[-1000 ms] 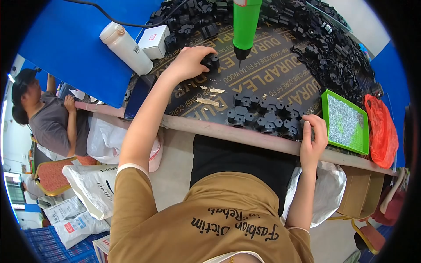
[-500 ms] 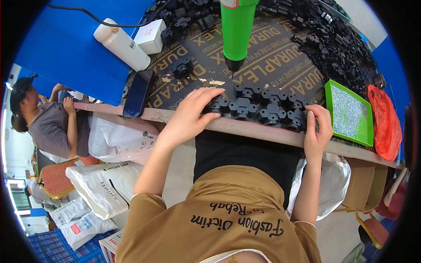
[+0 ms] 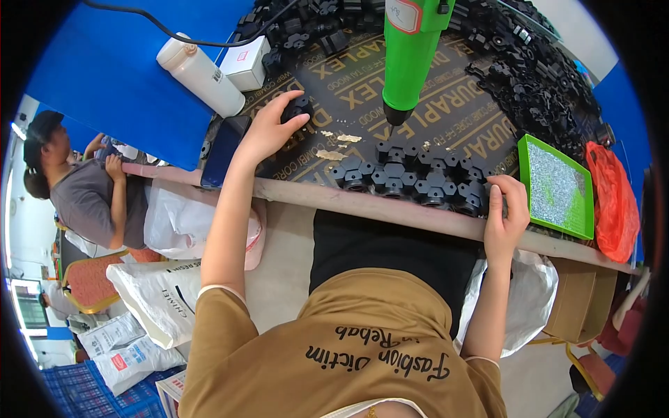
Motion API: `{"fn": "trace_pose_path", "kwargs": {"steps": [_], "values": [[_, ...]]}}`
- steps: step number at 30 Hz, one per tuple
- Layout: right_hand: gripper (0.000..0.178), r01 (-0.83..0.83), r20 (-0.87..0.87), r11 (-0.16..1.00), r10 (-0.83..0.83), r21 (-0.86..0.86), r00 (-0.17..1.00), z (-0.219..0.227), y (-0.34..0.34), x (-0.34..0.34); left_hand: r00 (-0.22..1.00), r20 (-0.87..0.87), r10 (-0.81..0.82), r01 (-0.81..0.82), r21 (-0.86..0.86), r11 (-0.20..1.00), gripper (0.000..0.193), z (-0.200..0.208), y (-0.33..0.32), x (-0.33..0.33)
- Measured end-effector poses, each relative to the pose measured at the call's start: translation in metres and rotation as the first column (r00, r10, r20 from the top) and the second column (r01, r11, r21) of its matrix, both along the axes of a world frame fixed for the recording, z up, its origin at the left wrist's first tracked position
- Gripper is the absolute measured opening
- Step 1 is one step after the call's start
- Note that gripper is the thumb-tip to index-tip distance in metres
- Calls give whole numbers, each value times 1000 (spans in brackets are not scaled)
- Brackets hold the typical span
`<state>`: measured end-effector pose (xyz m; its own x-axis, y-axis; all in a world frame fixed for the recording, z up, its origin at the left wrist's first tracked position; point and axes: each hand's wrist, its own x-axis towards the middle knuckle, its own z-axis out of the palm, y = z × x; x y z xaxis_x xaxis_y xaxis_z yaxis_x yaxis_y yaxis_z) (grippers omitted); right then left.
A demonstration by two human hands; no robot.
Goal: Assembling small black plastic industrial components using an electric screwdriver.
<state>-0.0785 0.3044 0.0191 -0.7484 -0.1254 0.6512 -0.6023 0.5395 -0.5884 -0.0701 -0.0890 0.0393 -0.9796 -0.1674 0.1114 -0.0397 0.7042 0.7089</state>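
At the left of the table, my left hand point(image 3: 270, 132) has its thumb and fingers closed around a single black plastic part point(image 3: 300, 110), which still seems to rest on the tabletop. Near the front edge stands a tight cluster of several black hexagonal plastic parts point(image 3: 394, 180) with holes on top. My right hand point(image 3: 509, 212) is at the cluster's right end, its fingers curled and the fingertips against the last part. Whether anything small sits inside those fingers is hidden. A green electric screwdriver point(image 3: 411, 63) hangs bit-down just behind the cluster.
A green tray point(image 3: 591, 209) of small silvery screws and a red plastic bag point(image 3: 613, 198) lie right. Black parts point(image 3: 536, 97) heap along the back and right. A phone point(image 3: 226, 150), white bottle point(image 3: 202, 76) and small white box point(image 3: 245, 64) stand left. Another person point(image 3: 90, 184) sits far left.
My left hand has left the cluster's left end and moved left and away from me to the lone black part, closing on it. My right hand has stayed at the cluster.
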Motion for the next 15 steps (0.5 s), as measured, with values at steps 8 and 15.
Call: {"fn": "trace_pose_path", "kwargs": {"steps": [8,15], "values": [[7,-2,-7,1000,2,5,1000,-2,3,0,969,-4,-247,219,470,855,38,-6,53,9],[6,0,0,1000,0,6,1000,1,1,1,970,-112,-215,237,262,935,27,-15,80,13]]}}
